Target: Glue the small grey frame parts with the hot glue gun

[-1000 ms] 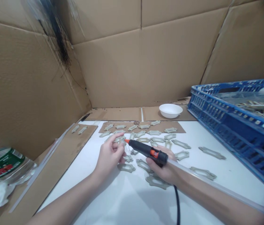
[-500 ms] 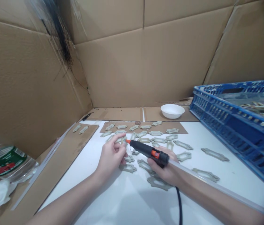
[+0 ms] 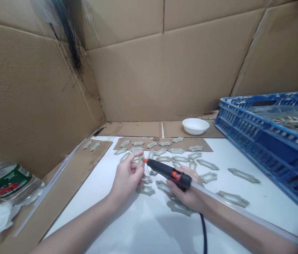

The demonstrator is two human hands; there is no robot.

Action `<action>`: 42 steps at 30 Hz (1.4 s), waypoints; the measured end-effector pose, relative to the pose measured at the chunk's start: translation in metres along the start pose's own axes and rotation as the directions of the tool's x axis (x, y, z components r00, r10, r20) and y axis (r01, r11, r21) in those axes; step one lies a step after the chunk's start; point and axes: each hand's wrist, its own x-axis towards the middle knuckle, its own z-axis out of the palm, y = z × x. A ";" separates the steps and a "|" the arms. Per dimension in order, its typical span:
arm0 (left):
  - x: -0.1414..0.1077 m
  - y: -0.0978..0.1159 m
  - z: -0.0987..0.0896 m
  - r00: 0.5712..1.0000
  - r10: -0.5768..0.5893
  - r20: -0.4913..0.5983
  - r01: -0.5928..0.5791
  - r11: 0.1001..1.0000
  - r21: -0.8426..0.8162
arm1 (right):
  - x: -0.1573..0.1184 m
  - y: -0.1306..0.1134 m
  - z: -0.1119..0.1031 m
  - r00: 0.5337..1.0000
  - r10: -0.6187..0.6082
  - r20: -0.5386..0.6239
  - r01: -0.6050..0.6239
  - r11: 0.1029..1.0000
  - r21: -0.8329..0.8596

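Observation:
My left hand pinches a small frame-shaped piece upright between its fingers, left of centre. My right hand is wrapped round a black and orange glue gun, with a long clear glue stick running out of its back end. The gun's orange tip points left and is at or very near the held piece; contact cannot be made out. Several flat grey-green frames, such as one frame, lie on the white table around and beyond both hands.
Behind the hands, a cardboard strip bears several frames. A white bowl stands farther back. On the right is a blue crate with loose pieces. At left are a plastic bottle, crumpled tissue and cardboard walls.
The whole view has shifted very slightly. Both hands keep their holds, and the glue gun's tip remains by the small piece.

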 end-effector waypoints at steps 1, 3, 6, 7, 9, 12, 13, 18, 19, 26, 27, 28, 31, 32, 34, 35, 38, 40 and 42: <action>0.000 0.000 0.000 1.000 0.001 -0.001 -0.001 1.000 0.005 | 0.001 -0.001 -0.001 1.000 0.003 0.003 -0.003 1.000 -0.001; -0.001 0.001 0.000 1.000 0.004 -0.005 -0.004 1.000 0.012 | 0.002 -0.003 -0.001 1.000 0.016 0.007 -0.016 1.000 -0.006; -0.001 0.002 0.000 1.000 0.010 -0.011 -0.010 1.000 0.010 | 0.001 -0.004 -0.002 0.999 0.035 0.013 -0.035 0.999 -0.020; -0.002 0.002 0.000 1.000 0.012 -0.013 -0.011 1.000 0.013 | 0.000 -0.005 -0.002 0.999 0.040 0.015 -0.040 0.999 -0.022; -0.001 0.001 0.000 1.000 0.016 -0.016 -0.016 0.999 0.028 | 0.000 -0.005 -0.002 0.999 0.045 0.019 -0.045 0.999 -0.020; -0.001 -0.001 -0.001 0.999 0.039 -0.025 -0.037 0.997 0.065 | 0.000 -0.005 -0.002 0.999 0.040 0.022 -0.039 0.999 -0.019; -0.001 -0.002 -0.001 0.998 0.050 -0.028 -0.048 0.996 0.079 | 0.000 -0.005 -0.002 0.999 0.036 0.019 -0.036 0.999 -0.022; -0.001 -0.004 -0.001 0.996 0.079 -0.032 -0.074 0.990 0.120 | 0.001 -0.006 -0.003 1.000 0.027 0.008 -0.027 0.999 -0.028; -0.001 -0.003 -0.001 0.996 0.080 -0.033 -0.075 0.989 0.125 | 0.001 -0.007 -0.003 1.000 0.029 0.007 -0.029 0.999 -0.031; 0.000 -0.003 -0.001 0.997 0.075 -0.026 -0.071 0.991 0.110 | 0.001 -0.006 -0.003 1.000 0.013 0.006 -0.013 0.999 -0.050; 0.000 -0.003 -0.001 0.997 0.075 -0.028 -0.072 0.991 0.115 | 0.001 -0.006 -0.003 1.000 0.018 0.005 -0.018 0.998 -0.057; 0.000 -0.003 -0.001 0.996 0.079 -0.029 -0.075 0.989 0.125 | 0.002 -0.006 -0.002 1.000 0.029 0.004 -0.028 0.997 -0.070; -0.001 -0.002 -0.001 0.991 0.122 -0.045 -0.113 0.980 0.165 | 0.003 -0.005 -0.001 0.997 0.079 0.009 -0.077 0.992 -0.104; -0.002 -0.002 -0.001 0.988 0.144 -0.062 -0.133 0.977 0.164 | 0.003 -0.004 -0.001 0.995 0.102 0.012 -0.100 0.989 -0.107; -0.001 0.000 -0.002 0.975 0.181 -0.129 -0.164 0.978 0.132 | 0.004 -0.004 -0.001 0.991 0.133 0.007 -0.131 0.987 -0.096; 0.000 0.001 -0.003 0.967 0.188 -0.174 -0.171 0.980 0.104 | 0.004 -0.004 -0.002 0.991 0.135 0.003 -0.134 0.987 -0.087; 0.005 0.000 -0.006 0.944 0.174 -0.279 -0.175 0.984 0.021 | 0.003 -0.004 -0.002 0.994 0.109 0.001 -0.109 0.992 -0.070; 0.010 -0.003 -0.008 0.947 0.138 -0.289 -0.158 0.986 -0.045 | 0.002 -0.004 -0.002 0.995 0.097 0.002 -0.097 0.993 -0.063; 0.014 -0.006 -0.009 0.959 0.091 -0.267 -0.123 0.986 -0.108 | 0.001 -0.003 -0.002 0.996 0.085 0.011 -0.084 0.996 -0.042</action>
